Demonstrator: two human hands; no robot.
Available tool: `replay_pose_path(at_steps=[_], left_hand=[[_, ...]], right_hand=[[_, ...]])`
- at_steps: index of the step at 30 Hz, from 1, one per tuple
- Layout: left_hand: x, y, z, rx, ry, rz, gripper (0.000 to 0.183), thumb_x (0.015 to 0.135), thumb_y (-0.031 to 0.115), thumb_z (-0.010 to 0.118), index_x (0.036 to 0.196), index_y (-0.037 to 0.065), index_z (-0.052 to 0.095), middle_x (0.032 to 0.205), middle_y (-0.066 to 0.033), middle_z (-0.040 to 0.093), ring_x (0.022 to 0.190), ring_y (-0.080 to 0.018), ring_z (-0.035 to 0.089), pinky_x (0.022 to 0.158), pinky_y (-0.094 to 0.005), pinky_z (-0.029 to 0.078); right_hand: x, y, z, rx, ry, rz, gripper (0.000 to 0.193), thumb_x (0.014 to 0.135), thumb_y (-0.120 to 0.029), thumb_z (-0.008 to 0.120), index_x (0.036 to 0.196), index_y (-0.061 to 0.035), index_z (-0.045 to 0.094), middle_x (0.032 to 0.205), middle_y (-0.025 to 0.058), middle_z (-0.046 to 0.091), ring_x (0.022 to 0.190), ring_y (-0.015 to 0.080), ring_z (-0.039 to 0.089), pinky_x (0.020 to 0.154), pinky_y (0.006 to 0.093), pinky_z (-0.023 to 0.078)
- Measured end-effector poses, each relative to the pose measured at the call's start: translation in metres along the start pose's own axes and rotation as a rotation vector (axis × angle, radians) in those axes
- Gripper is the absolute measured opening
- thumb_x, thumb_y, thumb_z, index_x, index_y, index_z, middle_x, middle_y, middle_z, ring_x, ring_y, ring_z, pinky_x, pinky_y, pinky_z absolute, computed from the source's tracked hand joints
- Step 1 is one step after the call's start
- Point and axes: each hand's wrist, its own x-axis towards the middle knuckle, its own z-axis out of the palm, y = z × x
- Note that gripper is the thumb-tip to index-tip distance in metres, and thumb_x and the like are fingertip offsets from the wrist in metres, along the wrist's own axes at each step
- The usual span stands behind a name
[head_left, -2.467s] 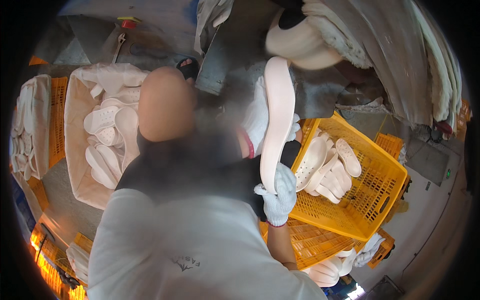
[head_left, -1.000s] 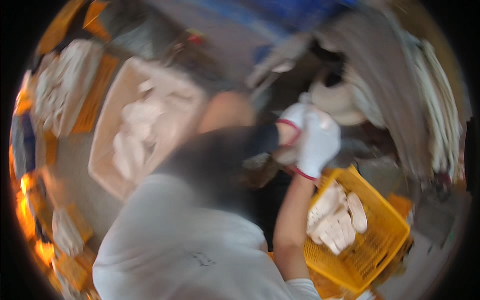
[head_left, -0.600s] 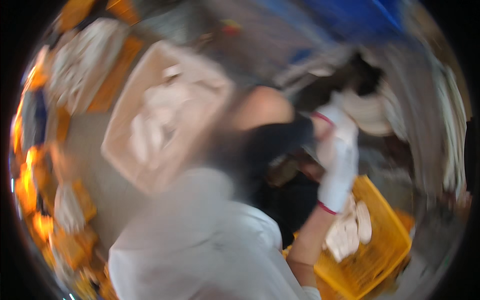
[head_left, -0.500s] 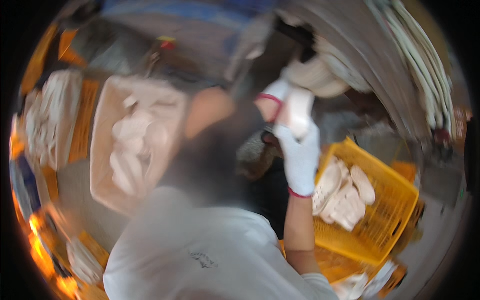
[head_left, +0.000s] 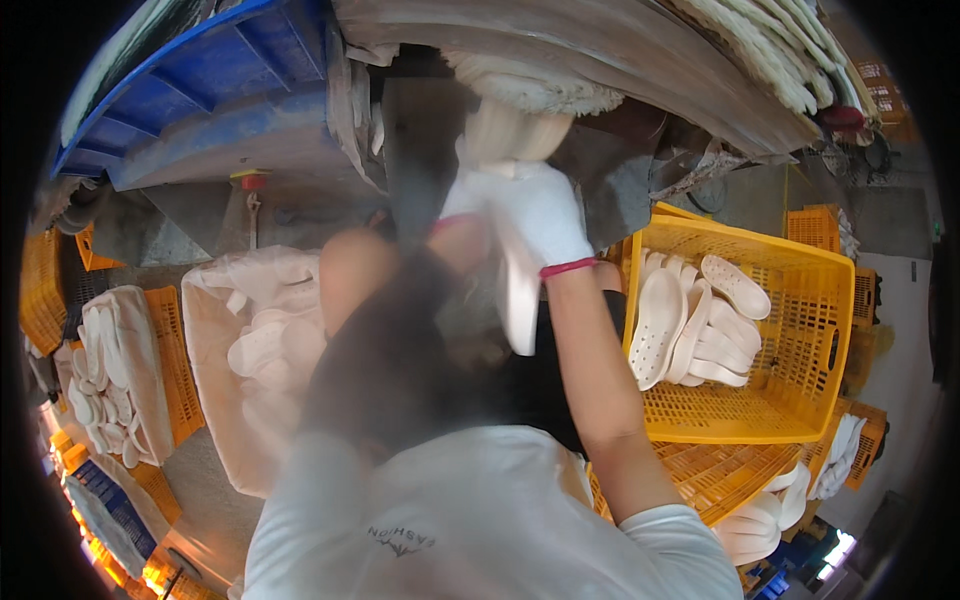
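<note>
Both my hands wear white gloves with red cuffs and are close together at a pale, fluffy buffing wheel (head_left: 520, 130). My right hand (head_left: 545, 208) is closed around a white foam clog (head_left: 520, 305), whose long end hangs below the fingers. My left hand (head_left: 463, 195) grips the clog's other side; its fingers are partly hidden and blurred. The clog's upper end is right at the wheel's lower part, though contact cannot be made out.
A yellow plastic crate (head_left: 745, 432) with several white clogs (head_left: 700, 325) stands at my right. On my left is a lined bin (head_left: 215, 400) holding more pale clogs. A blue ribbed panel (head_left: 210, 95) and grey sheeting (head_left: 620, 50) edge the work spot.
The view has turned, so the crate and bin appear shifted. My hands have brought the clog up to the wheel, and its free end now points down.
</note>
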Motion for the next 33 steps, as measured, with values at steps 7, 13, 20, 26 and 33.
replay_pose_path(at_steps=[7, 13, 20, 26, 33], left_hand=[[-0.02, -0.018, 0.001, 0.695, -0.074, 0.57, 0.062, 0.113, 0.055, 0.044, 0.151, 0.007, 0.051, 0.118, -0.0054, 0.069, 0.107, -0.0192, 0.065, 0.1, -0.0311, 0.053], [-0.055, -0.01, -0.006, -0.008, -0.201, -0.044, 0.062, 0.112, 0.051, 0.047, 0.149, 0.002, 0.048, 0.124, -0.0107, 0.067, 0.111, -0.0215, 0.065, 0.102, -0.036, 0.052], [-0.035, -0.016, -0.01, -0.032, -0.119, 0.011, 0.066, 0.11, 0.061, 0.044, 0.141, 0.004, 0.055, 0.119, -0.0121, 0.069, 0.111, -0.0243, 0.066, 0.1, -0.0392, 0.054], [0.069, 0.009, -0.024, -0.02, 0.038, 0.026, 0.07, 0.108, 0.068, 0.043, 0.134, 0.006, 0.061, 0.115, -0.013, 0.07, 0.11, -0.0265, 0.067, 0.099, -0.0419, 0.055], [-0.063, -0.043, -0.014, -0.041, -0.263, -0.267, 0.069, 0.107, 0.07, 0.043, 0.131, 0.008, 0.063, 0.114, -0.0126, 0.072, 0.109, -0.0275, 0.068, 0.1, -0.0447, 0.056]], right_hand=[[-0.053, 0.034, -0.001, -0.349, 0.329, -0.579, 0.033, 0.094, -0.022, 0.071, 0.12, -0.0044, 0.076, 0.119, 0.0157, 0.075, 0.103, 0.0381, 0.069, 0.096, 0.0406, 0.053], [-0.105, 0.1, -0.026, -0.18, -0.001, -0.593, 0.035, 0.092, -0.01, 0.075, 0.126, -0.0021, 0.073, 0.136, 0.0161, 0.071, 0.124, 0.0367, 0.067, 0.105, 0.0369, 0.052], [-0.097, 0.049, -0.005, -0.219, 0.026, -0.16, 0.078, 0.077, -0.024, 0.094, 0.142, 0.0009, 0.06, 0.129, 0.0225, 0.069, 0.117, 0.0369, 0.069, 0.102, 0.0407, 0.054], [-0.023, 0.003, 0.016, -0.331, 0.195, -0.204, 0.038, 0.088, -0.032, 0.081, 0.107, -0.0003, 0.074, 0.095, 0.0197, 0.075, 0.086, 0.0312, 0.073, 0.081, 0.0388, 0.056], [-0.16, 0.049, -0.011, -0.58, 0.119, -0.333, 0.047, 0.082, -0.021, 0.088, 0.121, -0.0019, 0.072, 0.108, 0.0208, 0.072, 0.099, 0.0416, 0.068, 0.09, 0.0477, 0.052]])
